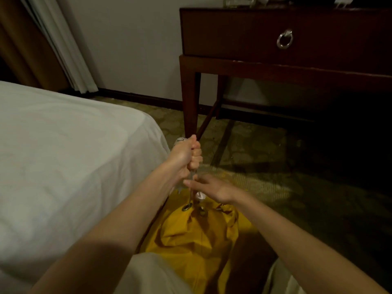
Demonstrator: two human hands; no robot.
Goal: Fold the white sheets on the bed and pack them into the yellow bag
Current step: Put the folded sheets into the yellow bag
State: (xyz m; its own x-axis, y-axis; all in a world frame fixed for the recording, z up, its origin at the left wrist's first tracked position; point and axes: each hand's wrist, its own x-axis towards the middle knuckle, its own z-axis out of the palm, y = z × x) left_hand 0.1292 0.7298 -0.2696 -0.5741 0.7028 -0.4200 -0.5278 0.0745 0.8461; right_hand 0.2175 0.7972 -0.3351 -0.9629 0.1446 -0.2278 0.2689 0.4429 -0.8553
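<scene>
One yellow bag (191,240) on floor beside bed (63,155), mouth cinched, contents hidden; two metal eyelets (187,207) visible. Two hands: left hand (186,154) fisted around white drawstring (193,174), right hand (214,188) pinching it lower down.

Light: dim and warm around me.
Brightest: the bed (63,145).
Shadow: deep under the desk (275,39), right of the bed.
Edges: bowed by my wide lens.
Focus: soft, grainy.

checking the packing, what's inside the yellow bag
Nothing inside shows: the yellow fabric bag has its mouth cinched by a pale drawstring cord, which the left hand grips and the right hand touches. Sheets, if packed, are covered.
</scene>
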